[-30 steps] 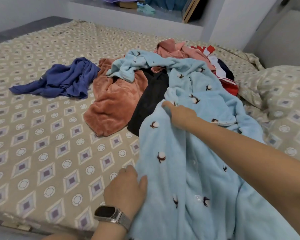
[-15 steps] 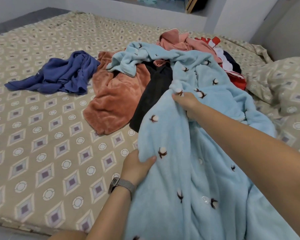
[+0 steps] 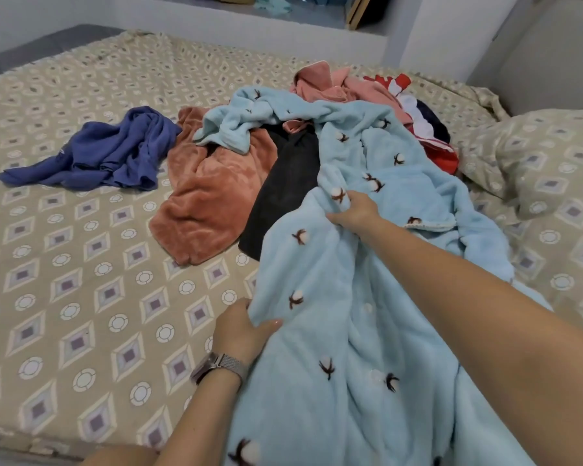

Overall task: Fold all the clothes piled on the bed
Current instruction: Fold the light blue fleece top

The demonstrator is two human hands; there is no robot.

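Both arms outstretched — left hand (image 3: 241, 331) and right hand (image 3: 355, 211) fingers clamped on pale-blue fleece garment (image 3: 334, 331).

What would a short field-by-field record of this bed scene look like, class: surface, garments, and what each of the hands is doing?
surface: bed with a patterned beige sheet
garment in hand: light blue fleece robe with small cotton-flower prints
left hand: grips the robe's near left edge, watch on the wrist
right hand: pinches the robe's fabric farther up
unfolded beside it: blue garment, rust fleece garment, black garment
behind the robe: pink garment, red, white and navy garment
far right: pillow
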